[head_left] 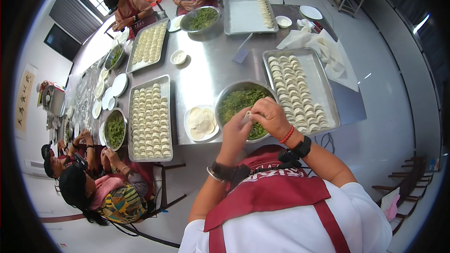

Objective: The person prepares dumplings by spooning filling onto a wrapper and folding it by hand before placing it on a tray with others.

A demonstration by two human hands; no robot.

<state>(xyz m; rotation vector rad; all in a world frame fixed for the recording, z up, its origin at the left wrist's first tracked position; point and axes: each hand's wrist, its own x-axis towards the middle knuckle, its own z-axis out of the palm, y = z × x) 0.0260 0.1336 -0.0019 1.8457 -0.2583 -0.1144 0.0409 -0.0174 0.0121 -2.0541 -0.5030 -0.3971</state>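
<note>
My left hand (238, 126) and my right hand (269, 115) meet over a steel bowl (219, 95) of chopped green filling (239, 100). Between the fingertips of both hands is a small pale dumpling (247, 115), mostly hidden by the fingers. Left of the bowl, a white plate (188, 129) carries several round dough wrappers (201, 119). To the right, rows of folded dumplings (290, 84) fill much of a metal tray (321, 88), whose right part shows bare metal.
A second dumpling tray (132, 158) stands at the left, near a seated co-worker (116, 189). Across the steel table (197, 63) are a small white bowl (179, 57), another filling bowl (200, 19) and a partly filled tray (242, 15). Crumpled white cloth (328, 51) lies at the right.
</note>
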